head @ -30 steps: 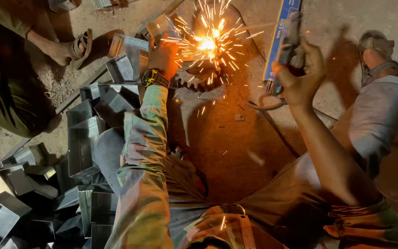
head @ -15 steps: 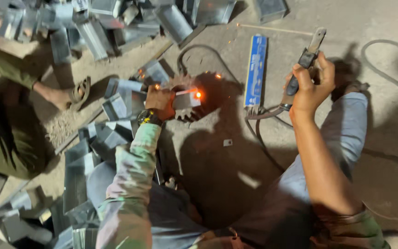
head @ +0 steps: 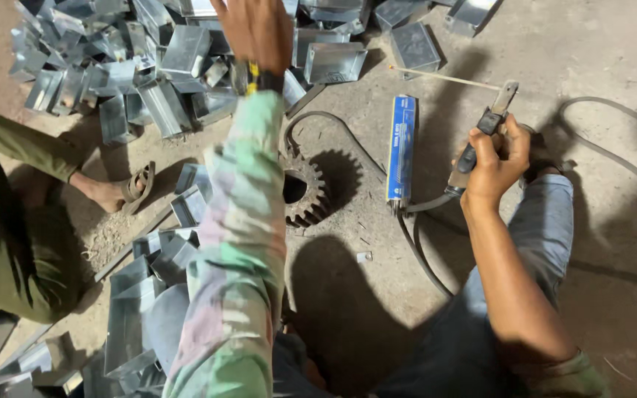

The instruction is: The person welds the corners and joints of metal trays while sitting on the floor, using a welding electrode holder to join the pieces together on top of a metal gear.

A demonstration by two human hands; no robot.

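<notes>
The person is sitting on the concrete floor (head: 613, 44) with legs spread, working among welding gear and sheet-metal parts. The right hand (head: 497, 161) is closed in a full grip round the handle of the electrode holder (head: 481, 136), which is carrying a thin welding rod (head: 444, 77) pointing left and slightly away, clear of any workpiece; its cable (head: 414, 243) is running back along the floor beside the right leg. The left hand (head: 259, 29) is stretching out to the far edge of the floor area, over the pile of folded metal boxes (head: 178, 51); its back is facing the camera, so whether the fingers are gripping anything cannot be told. A toothed gear wheel (head: 305, 190) is lying near the middle of the floor, partly hidden by the patterned left sleeve (head: 237, 243), with a blue electrode packet (head: 401, 147) just beside it to the right. More boxes are lying along the left edge, near another person's sandalled foot (head: 130, 190). In my judgement no arc is being struck at present and a fresh piece is being fetched from the pile. The next move calls for a firm hold on one box only, with the rod tip kept well apart from the bare left hand and the packet.
</notes>
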